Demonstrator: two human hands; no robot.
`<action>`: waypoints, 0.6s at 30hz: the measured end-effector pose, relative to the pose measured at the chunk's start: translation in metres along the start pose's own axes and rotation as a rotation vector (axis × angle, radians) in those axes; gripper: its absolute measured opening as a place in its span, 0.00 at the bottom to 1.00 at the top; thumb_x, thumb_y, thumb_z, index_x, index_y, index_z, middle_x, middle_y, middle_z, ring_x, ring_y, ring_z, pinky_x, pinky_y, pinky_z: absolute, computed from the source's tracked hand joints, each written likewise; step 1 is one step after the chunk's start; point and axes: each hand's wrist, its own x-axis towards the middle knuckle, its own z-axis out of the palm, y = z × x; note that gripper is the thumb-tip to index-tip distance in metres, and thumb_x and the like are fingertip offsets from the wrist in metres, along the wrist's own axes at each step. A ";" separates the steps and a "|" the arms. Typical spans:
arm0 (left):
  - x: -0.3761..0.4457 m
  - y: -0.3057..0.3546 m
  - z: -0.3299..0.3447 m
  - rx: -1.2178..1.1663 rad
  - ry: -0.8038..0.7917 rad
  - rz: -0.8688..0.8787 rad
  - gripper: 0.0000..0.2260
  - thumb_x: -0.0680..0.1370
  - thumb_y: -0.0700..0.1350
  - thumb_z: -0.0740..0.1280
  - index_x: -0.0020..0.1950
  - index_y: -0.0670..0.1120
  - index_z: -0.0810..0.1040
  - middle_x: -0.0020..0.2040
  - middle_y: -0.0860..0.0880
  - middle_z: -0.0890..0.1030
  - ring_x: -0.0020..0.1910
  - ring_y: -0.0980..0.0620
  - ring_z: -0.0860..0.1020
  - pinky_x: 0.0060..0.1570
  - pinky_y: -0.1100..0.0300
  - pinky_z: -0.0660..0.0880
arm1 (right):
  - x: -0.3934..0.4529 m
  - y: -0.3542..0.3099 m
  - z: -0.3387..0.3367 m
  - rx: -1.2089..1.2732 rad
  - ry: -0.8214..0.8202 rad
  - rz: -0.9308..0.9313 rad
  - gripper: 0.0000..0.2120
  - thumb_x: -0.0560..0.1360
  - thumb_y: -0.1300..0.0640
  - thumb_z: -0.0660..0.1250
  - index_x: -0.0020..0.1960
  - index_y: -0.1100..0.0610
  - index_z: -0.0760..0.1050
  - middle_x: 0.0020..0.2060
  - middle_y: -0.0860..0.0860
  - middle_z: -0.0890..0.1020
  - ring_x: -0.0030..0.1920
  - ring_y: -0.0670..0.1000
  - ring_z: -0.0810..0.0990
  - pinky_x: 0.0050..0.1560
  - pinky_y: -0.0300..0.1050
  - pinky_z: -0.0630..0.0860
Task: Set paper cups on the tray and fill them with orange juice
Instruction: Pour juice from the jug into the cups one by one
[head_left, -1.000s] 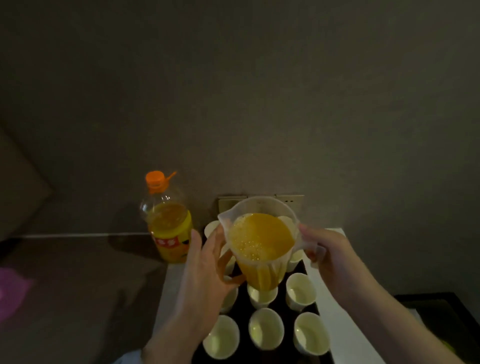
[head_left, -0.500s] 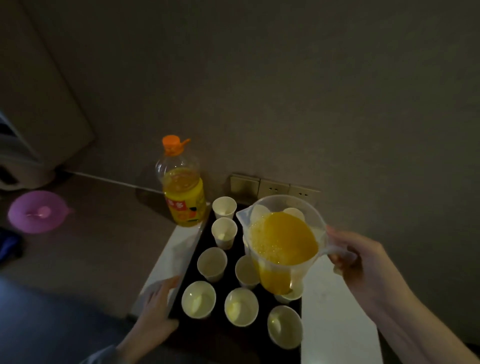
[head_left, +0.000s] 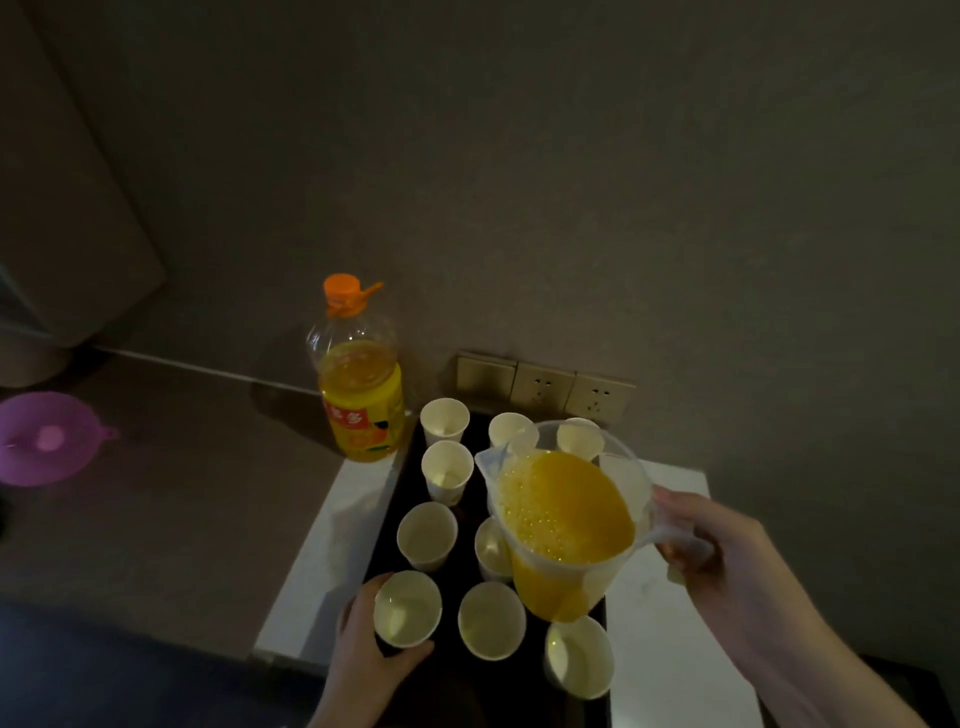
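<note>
Clear jug of bubbly orange juice held by right hand, left hand wrapped round an empty paper cup (the others look empty too), dark tray.

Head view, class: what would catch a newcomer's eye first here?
The clear jug of bright orange juice, held by the right hand over the dark tray of empty paper cups. Next, the juice bottle at the tray's far left corner, then the left hand gripping the near-left cup.
</note>
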 end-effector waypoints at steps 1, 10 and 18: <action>0.000 -0.002 0.001 -0.036 0.001 -0.024 0.35 0.60 0.47 0.81 0.63 0.53 0.70 0.60 0.51 0.76 0.64 0.45 0.72 0.62 0.43 0.70 | -0.002 0.000 0.001 -0.010 0.016 0.004 0.13 0.61 0.49 0.72 0.24 0.52 0.71 0.25 0.47 0.67 0.25 0.43 0.65 0.35 0.47 0.58; -0.001 0.055 -0.027 -0.412 0.126 -0.031 0.34 0.58 0.35 0.83 0.55 0.57 0.71 0.53 0.58 0.77 0.55 0.56 0.76 0.53 0.53 0.72 | -0.010 -0.015 0.005 -0.035 0.082 0.072 0.15 0.57 0.49 0.73 0.21 0.54 0.70 0.23 0.47 0.67 0.23 0.43 0.66 0.34 0.47 0.58; 0.008 0.166 -0.049 -0.359 -0.014 0.317 0.37 0.57 0.55 0.78 0.64 0.54 0.71 0.58 0.57 0.77 0.58 0.61 0.75 0.54 0.65 0.72 | -0.009 -0.046 0.001 -0.103 0.016 0.017 0.12 0.58 0.51 0.73 0.23 0.55 0.71 0.24 0.49 0.66 0.24 0.45 0.64 0.33 0.48 0.57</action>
